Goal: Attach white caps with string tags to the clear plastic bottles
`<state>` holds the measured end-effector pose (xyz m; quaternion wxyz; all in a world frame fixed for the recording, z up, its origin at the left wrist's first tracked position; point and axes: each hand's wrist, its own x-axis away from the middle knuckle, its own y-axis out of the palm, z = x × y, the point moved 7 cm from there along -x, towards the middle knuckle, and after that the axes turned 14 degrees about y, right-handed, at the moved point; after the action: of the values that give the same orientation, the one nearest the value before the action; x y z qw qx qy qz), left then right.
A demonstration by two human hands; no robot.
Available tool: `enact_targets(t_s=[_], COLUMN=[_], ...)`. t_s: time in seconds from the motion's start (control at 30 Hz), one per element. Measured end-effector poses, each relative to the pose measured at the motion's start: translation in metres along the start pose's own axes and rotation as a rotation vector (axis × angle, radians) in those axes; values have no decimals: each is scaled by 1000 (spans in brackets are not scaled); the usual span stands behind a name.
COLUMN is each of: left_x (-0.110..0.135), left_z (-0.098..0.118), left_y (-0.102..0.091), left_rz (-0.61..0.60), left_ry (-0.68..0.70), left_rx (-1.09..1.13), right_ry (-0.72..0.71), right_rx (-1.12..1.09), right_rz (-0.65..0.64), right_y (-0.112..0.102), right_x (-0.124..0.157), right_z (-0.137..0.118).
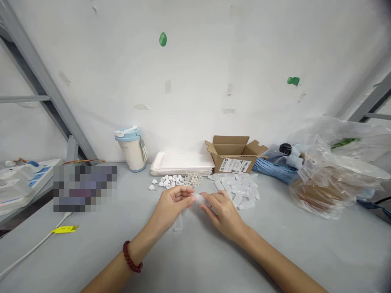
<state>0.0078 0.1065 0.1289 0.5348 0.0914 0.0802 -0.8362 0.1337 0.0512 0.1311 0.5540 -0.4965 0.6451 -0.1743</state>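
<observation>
Between my hands is a small translucent white plastic piece (200,198), mostly covered by fingers, so its full shape cannot be told. My left hand (174,205) pinches its left end with thumb and fingertips, and my right hand (222,209) grips its right end. On the desk beneath my left hand lies a flat translucent plastic piece (178,223). Beyond the hands are a pile of small white cap-like pieces (171,181), a heap of pale thin loops (193,179), and, to the right, many translucent plastic tube-like pieces (241,188).
At the back stand a cream tumbler with blue lid (131,150), a stack of white padded envelopes (183,162) and an open cardboard box (233,156). A blue folded umbrella (275,169) and a clear plastic bag (330,183) lie right. A white cable (33,248) crosses the left.
</observation>
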Motion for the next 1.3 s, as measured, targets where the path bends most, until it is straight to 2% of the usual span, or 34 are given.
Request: enact_targets(t_s=[0.4,0.6,0.8,1.0,1.3], left_x=[1,4,4,3,2], left_z=[3,0,-1,-4,2], left_y=[4,4,4,2,6], left_rz=[-114,-172,-107,-85,-133], left_ry=[12,-72,-119,-70,-7], left_rx=[-94,-106,-64,-76,-101], right_ry=[-2,-17,9,23,134], right_rx=[-41,-154,-198,-162,-192], right_rz=[-28,-67,-128,-92,-138], right_y=[-1,1,4,3,1], right_x=[3,3,3,3,2], right_z=[-5,-6,-6,-4,-1])
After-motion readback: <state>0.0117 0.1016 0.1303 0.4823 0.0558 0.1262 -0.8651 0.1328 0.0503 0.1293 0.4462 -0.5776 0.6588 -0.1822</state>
